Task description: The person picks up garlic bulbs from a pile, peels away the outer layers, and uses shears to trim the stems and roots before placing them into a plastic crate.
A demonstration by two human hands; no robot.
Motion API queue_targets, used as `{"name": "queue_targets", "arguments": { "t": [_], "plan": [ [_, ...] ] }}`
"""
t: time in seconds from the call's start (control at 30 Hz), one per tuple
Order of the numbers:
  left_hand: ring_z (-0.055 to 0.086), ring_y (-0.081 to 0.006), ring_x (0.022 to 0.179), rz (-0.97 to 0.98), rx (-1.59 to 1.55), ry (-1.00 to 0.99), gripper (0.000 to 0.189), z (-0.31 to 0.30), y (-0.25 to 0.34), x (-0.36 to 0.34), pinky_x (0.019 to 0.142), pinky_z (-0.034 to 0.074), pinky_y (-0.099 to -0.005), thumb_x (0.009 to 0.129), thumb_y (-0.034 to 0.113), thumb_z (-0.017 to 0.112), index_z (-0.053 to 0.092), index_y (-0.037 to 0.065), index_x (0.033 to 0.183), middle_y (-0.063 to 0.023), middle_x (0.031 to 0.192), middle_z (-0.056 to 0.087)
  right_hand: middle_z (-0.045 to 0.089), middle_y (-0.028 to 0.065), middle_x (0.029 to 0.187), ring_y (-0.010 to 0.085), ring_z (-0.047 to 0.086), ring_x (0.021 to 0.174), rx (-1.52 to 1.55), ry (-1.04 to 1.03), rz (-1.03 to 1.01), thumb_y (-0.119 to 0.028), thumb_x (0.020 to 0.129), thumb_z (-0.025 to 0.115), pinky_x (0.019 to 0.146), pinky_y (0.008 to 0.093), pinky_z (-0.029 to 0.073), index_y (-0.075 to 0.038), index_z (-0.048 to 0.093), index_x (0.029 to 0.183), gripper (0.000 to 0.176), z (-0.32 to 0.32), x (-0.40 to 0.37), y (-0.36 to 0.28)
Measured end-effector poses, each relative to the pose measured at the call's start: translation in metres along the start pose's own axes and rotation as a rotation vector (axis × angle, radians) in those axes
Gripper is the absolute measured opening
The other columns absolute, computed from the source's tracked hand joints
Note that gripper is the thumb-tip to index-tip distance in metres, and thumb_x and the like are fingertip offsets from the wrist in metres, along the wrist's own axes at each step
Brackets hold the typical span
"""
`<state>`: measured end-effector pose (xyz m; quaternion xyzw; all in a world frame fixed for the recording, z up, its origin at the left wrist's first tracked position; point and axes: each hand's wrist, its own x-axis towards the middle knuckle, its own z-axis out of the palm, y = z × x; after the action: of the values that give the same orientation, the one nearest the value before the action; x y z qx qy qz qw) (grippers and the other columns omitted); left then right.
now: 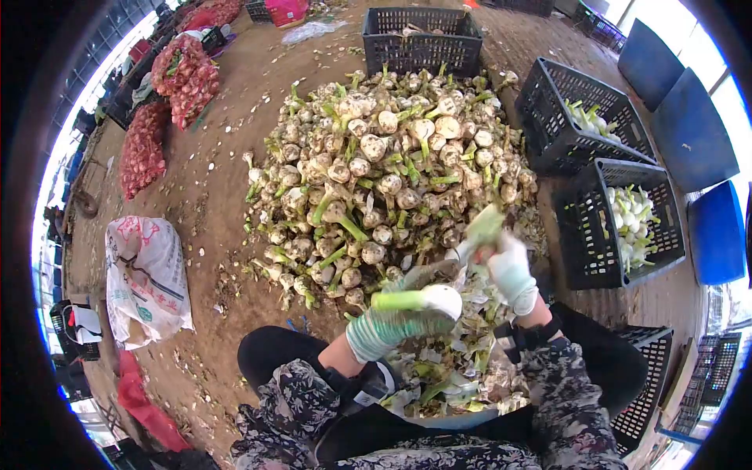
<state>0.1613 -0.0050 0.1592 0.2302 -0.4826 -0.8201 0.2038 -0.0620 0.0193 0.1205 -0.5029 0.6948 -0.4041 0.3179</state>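
My left hand, in a green-and-white striped work glove, is closed around a garlic bulb. The bulb is clean and white, and its thick green stem points left. My right hand, in a pale glove, is raised to the right of it with the fingers closed. At those fingers is a pale green leafy strip, smeared by motion. A small reddish spot shows there too, too blurred to name. Beyond both hands lies a big heap of dirty garlic bulbs with cut stems. Peeled skins cover the space between my knees.
Two black crates with white garlic stand at the right, beside blue panels. Another black crate stands behind the heap. A white sack lies at the left; red mesh sacks stand farther back.
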Motion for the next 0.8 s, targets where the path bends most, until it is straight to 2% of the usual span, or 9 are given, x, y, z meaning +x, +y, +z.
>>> {"name": "queue_targets", "arguments": {
  "t": [0.1,0.13,0.27,0.33,0.43,0.5,0.53,0.67,0.8],
  "plan": [
    [0.051,-0.0164,0.105,0.106,0.165,-0.010,0.079,-0.002,0.010,-0.001,0.092,0.039,-0.0300,0.066,0.025,0.077,0.035,0.005,0.131,-0.0065,0.121,0.049,0.062,0.0174,0.084,0.0213,0.061,0.072,-0.504,-0.569,-0.136,-0.001,0.071,0.054,0.066,0.0303,0.048,0.001,0.059,0.097,0.027,0.000,-0.022,0.014],
    [0.049,-0.0161,0.107,0.161,0.212,-0.015,0.077,-0.004,0.011,-0.001,0.092,0.040,-0.0306,0.067,0.019,0.076,0.035,0.005,0.131,-0.0062,0.121,0.050,0.063,0.0155,0.084,0.0199,0.061,0.073,-0.358,-0.671,0.107,-0.004,0.071,0.057,0.066,0.0288,0.048,0.000,0.059,0.102,0.031,-0.011,-0.018,0.008],
    [0.049,-0.0170,0.109,0.055,0.151,0.098,0.077,-0.016,-0.001,0.000,0.095,0.039,-0.0309,0.067,0.011,0.074,0.033,0.005,0.132,-0.0064,0.125,0.047,0.063,0.0124,0.084,0.0169,0.061,0.070,0.066,-0.446,0.178,-0.021,0.073,0.068,0.065,0.0269,0.048,0.003,0.054,0.110,0.047,-0.042,-0.013,-0.040],
    [0.049,-0.0175,0.110,0.059,0.034,0.108,0.079,-0.008,0.006,0.002,0.095,0.039,-0.0314,0.065,0.010,0.075,0.033,0.005,0.132,-0.0068,0.126,0.046,0.060,0.0128,0.103,0.0190,0.059,0.089,0.841,-0.639,0.114,-0.020,0.073,0.070,0.080,0.0303,0.045,0.007,0.042,0.122,0.063,-0.036,-0.019,-0.051],
    [0.048,-0.0180,0.111,0.098,0.148,0.091,0.084,0.002,0.020,0.005,0.095,0.039,-0.0318,0.062,0.012,0.078,0.032,0.005,0.132,-0.0083,0.129,0.044,0.053,0.0167,0.108,0.0201,0.051,0.100,0.303,-0.443,-0.012,-0.030,0.069,0.074,0.088,0.0289,0.040,0.008,0.040,0.121,0.072,-0.013,-0.027,-0.065],
    [0.047,-0.0177,0.112,0.144,0.159,0.002,0.084,-0.009,0.012,0.003,0.095,0.039,-0.0324,0.062,0.013,0.078,0.032,0.004,0.132,-0.0091,0.128,0.044,0.054,0.0103,0.098,0.0148,0.050,0.091,0.519,-0.566,0.222,-0.034,0.070,0.073,0.080,0.0270,0.042,0.008,0.045,0.112,0.066,-0.015,-0.016,-0.064],
    [0.046,-0.0174,0.113,-0.051,0.089,0.089,0.084,-0.004,0.021,0.000,0.096,0.038,-0.0328,0.061,0.012,0.078,0.033,0.003,0.131,-0.0095,0.128,0.044,0.054,0.0097,0.095,0.0137,0.050,0.089,0.577,-0.609,0.241,-0.033,0.071,0.072,0.077,0.0267,0.043,0.008,0.045,0.110,0.062,-0.018,-0.015,-0.062],
    [0.049,-0.0156,0.109,0.125,0.299,0.072,0.080,-0.009,0.013,0.005,0.095,0.038,-0.0318,0.062,0.011,0.078,0.035,0.002,0.129,-0.0085,0.122,0.050,0.056,0.0086,0.090,0.0124,0.054,0.085,0.313,-0.652,0.123,-0.033,0.072,0.071,0.072,0.0273,0.045,0.007,0.047,0.104,0.055,-0.014,-0.010,-0.061],
    [0.052,-0.0129,0.100,0.047,0.158,0.076,0.079,-0.012,0.009,0.004,0.091,0.040,-0.0295,0.061,0.013,0.078,0.038,0.001,0.128,-0.0062,0.112,0.056,0.058,0.0122,0.096,0.0141,0.055,0.090,0.578,-0.616,0.273,-0.027,0.076,0.066,0.078,0.0267,0.045,0.008,0.048,0.107,0.050,-0.025,-0.016,-0.058]
  ]
}}
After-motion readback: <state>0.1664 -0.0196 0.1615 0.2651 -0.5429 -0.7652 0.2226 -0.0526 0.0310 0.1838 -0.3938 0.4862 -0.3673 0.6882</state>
